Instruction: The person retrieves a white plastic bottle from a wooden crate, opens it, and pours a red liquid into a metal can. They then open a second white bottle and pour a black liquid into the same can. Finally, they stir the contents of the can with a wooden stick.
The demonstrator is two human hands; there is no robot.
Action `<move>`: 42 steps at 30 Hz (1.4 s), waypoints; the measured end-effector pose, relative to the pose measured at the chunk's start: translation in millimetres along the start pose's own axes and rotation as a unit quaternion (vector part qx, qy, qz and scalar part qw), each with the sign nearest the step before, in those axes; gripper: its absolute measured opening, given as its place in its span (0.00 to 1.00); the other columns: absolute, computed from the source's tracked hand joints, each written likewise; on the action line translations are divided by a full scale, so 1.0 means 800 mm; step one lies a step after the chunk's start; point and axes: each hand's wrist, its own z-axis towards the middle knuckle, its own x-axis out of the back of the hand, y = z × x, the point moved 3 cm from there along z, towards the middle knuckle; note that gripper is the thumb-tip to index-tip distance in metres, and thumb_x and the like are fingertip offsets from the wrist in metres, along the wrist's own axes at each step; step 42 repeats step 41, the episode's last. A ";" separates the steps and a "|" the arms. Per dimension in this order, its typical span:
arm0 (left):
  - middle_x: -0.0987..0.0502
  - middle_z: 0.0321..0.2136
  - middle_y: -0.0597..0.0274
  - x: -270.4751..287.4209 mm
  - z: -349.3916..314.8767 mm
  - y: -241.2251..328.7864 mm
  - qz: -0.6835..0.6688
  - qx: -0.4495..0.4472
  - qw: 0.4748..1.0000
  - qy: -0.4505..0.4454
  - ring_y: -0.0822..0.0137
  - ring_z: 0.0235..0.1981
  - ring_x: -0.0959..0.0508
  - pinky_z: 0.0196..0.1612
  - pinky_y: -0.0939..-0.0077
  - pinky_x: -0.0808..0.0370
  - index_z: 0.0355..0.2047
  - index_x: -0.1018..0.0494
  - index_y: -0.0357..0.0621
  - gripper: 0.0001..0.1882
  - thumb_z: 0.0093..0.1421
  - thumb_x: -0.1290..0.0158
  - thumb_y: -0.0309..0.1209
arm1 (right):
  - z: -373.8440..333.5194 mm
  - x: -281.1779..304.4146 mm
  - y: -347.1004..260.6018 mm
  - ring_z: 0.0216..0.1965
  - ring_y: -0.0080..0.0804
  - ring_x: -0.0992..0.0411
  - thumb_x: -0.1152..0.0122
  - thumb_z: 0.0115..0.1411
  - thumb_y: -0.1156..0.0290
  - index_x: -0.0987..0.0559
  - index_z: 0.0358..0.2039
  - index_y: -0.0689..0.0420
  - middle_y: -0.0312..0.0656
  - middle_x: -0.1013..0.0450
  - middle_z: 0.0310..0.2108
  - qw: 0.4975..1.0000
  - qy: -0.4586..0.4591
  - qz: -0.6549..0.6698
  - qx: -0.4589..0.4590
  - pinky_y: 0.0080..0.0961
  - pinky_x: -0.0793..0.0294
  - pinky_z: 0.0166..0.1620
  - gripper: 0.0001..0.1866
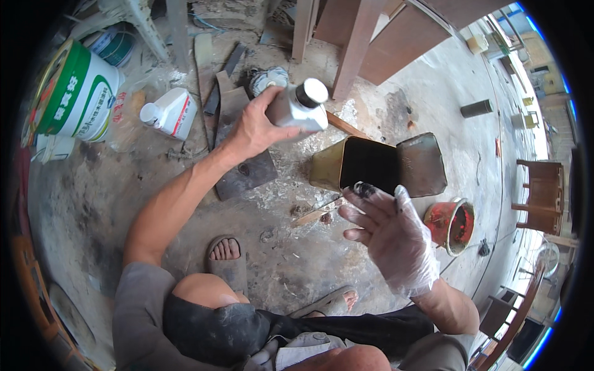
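My bare left hand (255, 127) is wrapped round a white plastic bottle (294, 114) with a black-rimmed cap, held up off the floor and tilted. My right hand (396, 241) wears a clear plastic glove, with dark stains on its fingertips. Its fingers are spread and nothing is in them. Just beyond the gloved fingers stands a square metal can (327, 167), its lid part (422, 164) folded back to the right. The inside of the can looks black. A stick (318, 210) lies on the floor between my hands.
A red-stained bucket (450, 226) stands right of the can. Another white bottle (170, 114) and a green-and-white pail (74, 93) are at the left. Wooden boards (247, 173) lie near my left arm. Wooden furniture (396, 40) stands at the back; a stool (539, 193) is far right.
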 end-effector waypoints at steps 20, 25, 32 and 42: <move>0.22 0.50 0.47 -0.016 0.011 -0.126 0.114 0.106 0.987 0.045 0.54 0.53 0.22 0.55 0.63 0.27 0.58 0.34 0.40 0.39 0.49 0.29 0.39 | -0.108 0.011 0.072 0.42 0.33 0.22 0.50 0.73 0.65 0.29 0.52 0.65 0.49 0.22 0.44 0.954 0.198 -0.081 -0.211 0.27 0.23 0.48 0.17; 0.23 0.52 0.48 0.007 0.031 -0.121 0.120 0.106 0.986 -0.047 0.57 0.54 0.23 0.59 0.66 0.29 0.60 0.35 0.36 0.40 0.48 0.30 0.34 | -0.108 0.024 0.066 0.40 0.26 0.23 0.51 0.74 0.67 0.29 0.53 0.62 0.43 0.21 0.42 0.955 0.121 -0.148 -0.227 0.22 0.25 0.44 0.14; 0.21 0.49 0.50 0.023 0.088 -0.128 0.151 0.127 0.971 -0.138 0.60 0.52 0.22 0.58 0.69 0.29 0.54 0.30 0.33 0.35 0.48 0.30 0.32 | -0.109 0.034 0.063 0.40 0.26 0.24 0.50 0.73 0.66 0.29 0.57 0.62 0.43 0.22 0.43 0.958 0.103 -0.137 -0.232 0.22 0.24 0.44 0.17; 0.35 0.64 0.44 0.072 0.001 -0.040 0.114 0.285 0.949 -0.074 0.56 0.61 0.30 0.63 0.67 0.33 0.70 0.54 0.29 0.45 0.62 0.40 0.32 | -0.066 0.047 0.067 0.68 0.52 0.41 0.64 0.69 0.35 0.46 0.67 0.69 0.60 0.44 0.68 0.892 0.076 0.403 -0.189 0.49 0.37 0.67 0.46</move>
